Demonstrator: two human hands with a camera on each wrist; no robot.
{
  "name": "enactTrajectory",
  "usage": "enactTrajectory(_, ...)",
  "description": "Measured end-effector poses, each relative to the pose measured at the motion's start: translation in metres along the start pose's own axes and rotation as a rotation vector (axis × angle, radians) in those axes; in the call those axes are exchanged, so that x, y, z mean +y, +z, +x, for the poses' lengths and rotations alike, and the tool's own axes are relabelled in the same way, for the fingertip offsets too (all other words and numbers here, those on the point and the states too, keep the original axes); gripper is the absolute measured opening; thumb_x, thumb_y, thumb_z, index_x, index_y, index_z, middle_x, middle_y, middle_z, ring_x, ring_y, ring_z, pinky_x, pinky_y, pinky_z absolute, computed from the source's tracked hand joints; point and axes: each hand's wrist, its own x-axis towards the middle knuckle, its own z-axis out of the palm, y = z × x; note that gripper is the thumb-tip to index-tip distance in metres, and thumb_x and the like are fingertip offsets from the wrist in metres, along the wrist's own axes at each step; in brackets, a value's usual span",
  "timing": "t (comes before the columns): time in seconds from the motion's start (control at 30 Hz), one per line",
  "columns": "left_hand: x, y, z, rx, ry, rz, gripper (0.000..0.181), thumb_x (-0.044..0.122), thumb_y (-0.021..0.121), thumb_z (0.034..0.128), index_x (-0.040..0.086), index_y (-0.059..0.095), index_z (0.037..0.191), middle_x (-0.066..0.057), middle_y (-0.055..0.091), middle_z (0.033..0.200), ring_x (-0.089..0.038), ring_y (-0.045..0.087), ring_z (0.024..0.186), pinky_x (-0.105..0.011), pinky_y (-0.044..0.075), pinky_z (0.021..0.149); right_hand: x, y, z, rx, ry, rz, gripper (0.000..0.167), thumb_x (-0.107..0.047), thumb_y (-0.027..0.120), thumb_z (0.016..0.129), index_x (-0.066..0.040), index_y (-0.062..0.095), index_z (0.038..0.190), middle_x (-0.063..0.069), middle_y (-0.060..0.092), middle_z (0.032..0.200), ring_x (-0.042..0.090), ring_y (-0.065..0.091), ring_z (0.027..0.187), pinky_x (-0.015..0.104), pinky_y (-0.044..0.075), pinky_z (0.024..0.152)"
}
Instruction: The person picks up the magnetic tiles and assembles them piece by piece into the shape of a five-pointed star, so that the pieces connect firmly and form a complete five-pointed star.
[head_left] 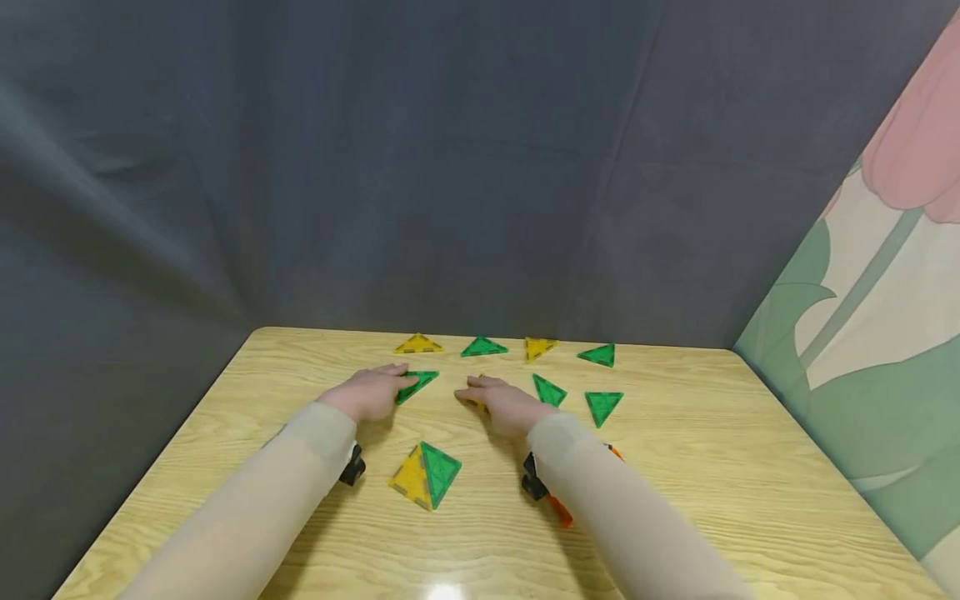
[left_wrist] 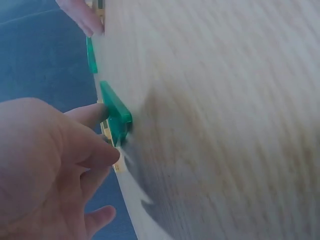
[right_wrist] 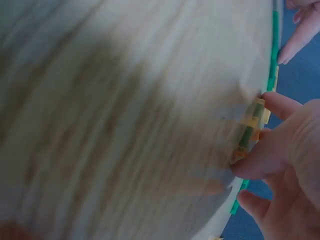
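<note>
My left hand (head_left: 370,392) reaches forward over a green triangle tile (head_left: 420,385). One finger touches that tile in the left wrist view, and the thumb tip is close to its lower corner. My right hand (head_left: 506,404) pinches a yellow triangle tile (right_wrist: 250,127) between finger and thumb at the table surface. From the head view this yellow tile is mostly hidden under the hand. Nearer to me, between the forearms, a yellow triangle tile (head_left: 412,477) and a green triangle tile (head_left: 439,472) lie edge to edge.
Along the back lie a yellow tile (head_left: 418,344), a green tile (head_left: 483,347), another yellow tile (head_left: 538,347) and another green tile (head_left: 600,355). Two more green tiles, one (head_left: 550,390) partly behind my right hand and one (head_left: 603,407) farther right, rest on the wooden table (head_left: 712,467). A dark curtain (head_left: 465,167) stands behind.
</note>
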Motion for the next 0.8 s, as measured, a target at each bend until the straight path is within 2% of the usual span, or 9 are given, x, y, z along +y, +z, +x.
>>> enactTrajectory(0.13, 0.002, 0.004, 0.0, 0.002, -0.032, 0.011, 0.069, -0.009, 0.043, 0.0965, 0.025, 0.033, 0.155, -0.008, 0.022, 0.161, -0.035, 0.021, 0.146, -0.056, 0.018, 0.116, -0.002, 0.0, 0.002, 0.025, 0.038, -0.049, 0.075, 0.02, 0.046, 0.09, -0.025, 0.044, 0.15, 0.008, 0.035, 0.156, 0.033, 0.027, 0.144, 0.047, 0.031, 0.114)
enactTrajectory(0.23, 0.004, 0.008, -0.005, 0.012, -0.032, 0.01, 0.066, -0.006, 0.042, 0.0985, 0.024, 0.032, 0.156, -0.011, 0.022, 0.161, -0.037, 0.022, 0.145, -0.057, 0.017, 0.116, -0.004, 0.0, 0.003, 0.056, 0.042, -0.095, 0.07, 0.013, 0.056, 0.09, -0.023, 0.047, 0.149, 0.009, 0.046, 0.146, 0.036, 0.037, 0.137, 0.047, 0.04, 0.108)
enactTrajectory(0.33, 0.005, 0.013, -0.012, 0.023, -0.021, 0.031, 0.063, -0.004, 0.04, 0.0993, 0.021, 0.031, 0.156, -0.014, 0.022, 0.161, -0.039, 0.024, 0.144, -0.057, 0.018, 0.116, -0.008, 0.002, 0.004, 0.09, 0.041, -0.157, 0.057, 0.0, 0.062, 0.092, -0.017, 0.05, 0.146, 0.011, 0.054, 0.131, 0.033, 0.049, 0.121, 0.042, 0.048, 0.096)
enactTrajectory(0.47, 0.007, 0.017, -0.02, 0.054, -0.007, 0.098, 0.058, -0.001, 0.042, 0.0998, 0.015, 0.034, 0.155, -0.019, 0.027, 0.157, -0.041, 0.03, 0.141, -0.057, 0.025, 0.114, -0.014, 0.005, 0.008, 0.151, 0.093, -0.2, 0.037, -0.013, 0.063, 0.096, -0.009, 0.059, 0.133, 0.014, 0.058, 0.119, 0.031, 0.054, 0.108, 0.041, 0.051, 0.087)
enactTrajectory(0.53, 0.011, 0.018, -0.023, 0.07, 0.002, 0.134, 0.056, 0.001, 0.045, 0.0991, 0.012, 0.037, 0.153, -0.022, 0.032, 0.153, -0.042, 0.034, 0.137, -0.057, 0.029, 0.112, -0.017, 0.005, 0.011, 0.164, 0.143, -0.143, 0.027, -0.014, 0.064, 0.096, -0.008, 0.062, 0.122, 0.013, 0.059, 0.11, 0.029, 0.057, 0.102, 0.04, 0.051, 0.084)
enactTrajectory(0.6, 0.016, 0.017, -0.025, 0.082, 0.005, 0.16, 0.055, 0.003, 0.049, 0.0979, 0.008, 0.04, 0.152, -0.024, 0.037, 0.148, -0.043, 0.038, 0.134, -0.057, 0.032, 0.11, -0.02, 0.005, 0.013, 0.164, 0.178, -0.041, 0.019, -0.012, 0.064, 0.096, -0.006, 0.061, 0.114, 0.01, 0.059, 0.101, 0.026, 0.058, 0.093, 0.039, 0.052, 0.079)
enactTrajectory(0.7, 0.023, 0.015, -0.028, 0.082, 0.0, 0.169, 0.054, 0.006, 0.053, 0.097, 0.006, 0.042, 0.15, -0.025, 0.04, 0.143, -0.042, 0.039, 0.132, -0.056, 0.032, 0.11, -0.025, 0.004, 0.016, 0.146, 0.211, 0.16, 0.026, -0.008, 0.063, 0.095, -0.003, 0.059, 0.12, 0.011, 0.062, 0.105, 0.024, 0.06, 0.094, 0.038, 0.052, 0.08)
enactTrajectory(0.8, 0.027, 0.014, -0.029, 0.076, -0.01, 0.153, 0.053, 0.007, 0.053, 0.0979, 0.005, 0.042, 0.149, -0.027, 0.039, 0.144, -0.043, 0.035, 0.135, -0.055, 0.029, 0.111, -0.029, 0.003, 0.017, 0.125, 0.188, 0.317, 0.034, -0.005, 0.06, 0.096, 0.003, 0.057, 0.129, 0.017, 0.063, 0.116, 0.026, 0.061, 0.098, 0.039, 0.052, 0.082)
